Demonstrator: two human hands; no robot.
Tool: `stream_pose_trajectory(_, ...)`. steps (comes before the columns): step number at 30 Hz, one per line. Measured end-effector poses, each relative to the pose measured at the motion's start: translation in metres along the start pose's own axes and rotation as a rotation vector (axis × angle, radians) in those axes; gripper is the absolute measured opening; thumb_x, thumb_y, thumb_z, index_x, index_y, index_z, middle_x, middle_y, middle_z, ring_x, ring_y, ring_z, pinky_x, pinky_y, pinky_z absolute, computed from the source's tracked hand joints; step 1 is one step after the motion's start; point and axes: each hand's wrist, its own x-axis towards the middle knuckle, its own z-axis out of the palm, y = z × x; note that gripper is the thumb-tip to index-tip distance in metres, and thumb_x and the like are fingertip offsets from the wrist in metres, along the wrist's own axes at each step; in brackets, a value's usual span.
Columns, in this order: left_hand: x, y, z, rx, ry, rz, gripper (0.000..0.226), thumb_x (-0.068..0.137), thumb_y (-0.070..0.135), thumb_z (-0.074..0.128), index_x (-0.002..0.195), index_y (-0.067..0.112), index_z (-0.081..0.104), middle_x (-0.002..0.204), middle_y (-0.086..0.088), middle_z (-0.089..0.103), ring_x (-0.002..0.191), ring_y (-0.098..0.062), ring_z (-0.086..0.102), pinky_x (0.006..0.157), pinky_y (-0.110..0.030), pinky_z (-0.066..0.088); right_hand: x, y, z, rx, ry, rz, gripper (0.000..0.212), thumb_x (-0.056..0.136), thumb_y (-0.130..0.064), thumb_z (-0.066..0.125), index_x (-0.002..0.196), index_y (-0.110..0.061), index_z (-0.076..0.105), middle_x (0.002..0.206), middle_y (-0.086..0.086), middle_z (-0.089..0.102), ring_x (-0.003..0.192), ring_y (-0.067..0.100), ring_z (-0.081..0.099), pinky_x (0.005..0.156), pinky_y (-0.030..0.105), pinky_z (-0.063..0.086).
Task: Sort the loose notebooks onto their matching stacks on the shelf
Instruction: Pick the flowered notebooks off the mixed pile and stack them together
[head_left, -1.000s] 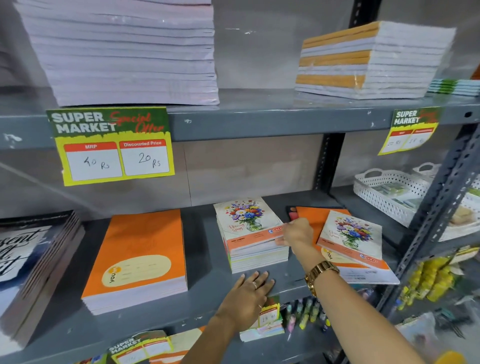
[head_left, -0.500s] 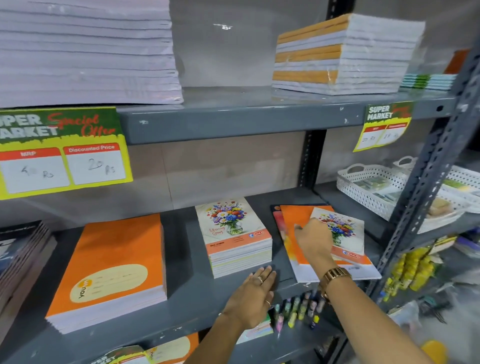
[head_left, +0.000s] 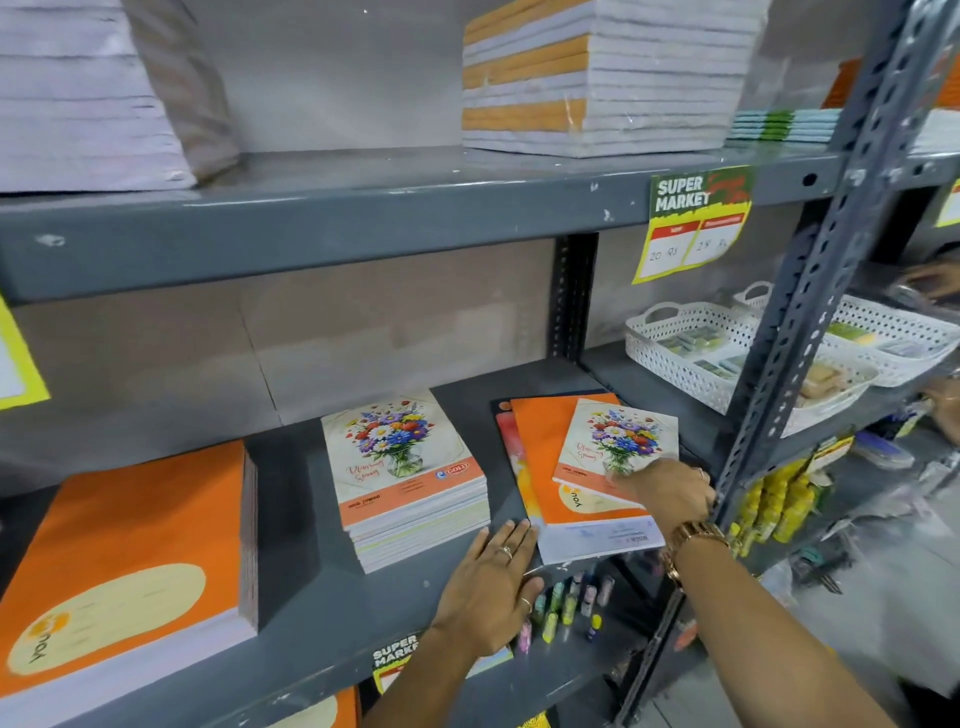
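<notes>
My left hand (head_left: 491, 587) lies flat, palm down, on the front edge of the grey middle shelf (head_left: 291, 639); its fingers are extended and released, gripping nothing, with the fingertips just beside the near corner of the loose pile. My right hand (head_left: 667, 493), a gold watch (head_left: 693, 540) at the wrist, rests on the lower right corner of the loose floral notebook (head_left: 618, 441). The fingers are laid over that corner, but I cannot tell whether they pinch the cover or only press on it.

The loose floral notebook lies tilted on top of a loose orange notebook (head_left: 545, 452), which sits on further books: a reddish cover (head_left: 511, 452) shows along the left edge and a white cover (head_left: 597, 543) at the near edge. This pile sits at the right end of the middle shelf, close to the perforated upright (head_left: 810, 291).

The matching floral stack (head_left: 410, 478) stands to the left of the pile, apart from it, with the same bouquet cover on top. The orange stack (head_left: 130, 561) stands further left, also apart.

On the upper shelf (head_left: 363, 208) are a pale stack (head_left: 88, 93) at left and a stack with orange and white spines (head_left: 597, 78) at right. A supermarket price tag (head_left: 693, 223) hangs from its front edge. White perforated baskets (head_left: 691, 358) occupy the neighbouring bay at right. Highlighters (head_left: 566, 608) stand on the shelf below my hands.
</notes>
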Motion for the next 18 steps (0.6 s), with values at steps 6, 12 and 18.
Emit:
stream_pose_trajectory(6,-0.003,0.001,-0.003,-0.024,-0.010,0.000,0.058,0.098,0.040,0.023,0.147,0.020,0.000,0.159,0.002,0.005,0.146,-0.013,0.000,0.118,-0.030,-0.007,0.001,-0.006,0.001,0.186,0.036,0.137,0.093,0.069,-0.049,0.077,0.137,-0.002,0.034,0.139,0.018,0.040,0.127,0.034,0.040,0.103,0.042,0.038)
stream_pose_trajectory(12,-0.014,0.000,-0.006,-0.016,-0.023,-0.015,0.055,0.099,0.037,0.023,0.147,0.017,0.005,0.159,0.001,0.005,0.146,-0.014,0.000,0.118,-0.030,-0.008,-0.012,-0.018,0.001,0.425,0.269,0.099,0.062,0.083,-0.012,0.067,0.130,0.008,0.033,0.137,0.024,0.039,0.125,0.040,0.041,0.101,0.048,0.038)
stream_pose_trajectory(18,-0.031,-0.008,-0.009,-0.046,-0.032,-0.054,0.054,0.100,0.036,0.022,0.148,0.018,0.005,0.159,0.001,0.003,0.146,-0.013,-0.001,0.119,-0.030,-0.006,-0.046,-0.038,-0.029,0.638,0.366,-0.256,0.035,0.085,-0.004,0.060,0.113,0.008,0.042,0.120,0.032,0.054,0.108,0.052,0.054,0.085,0.050,0.048)
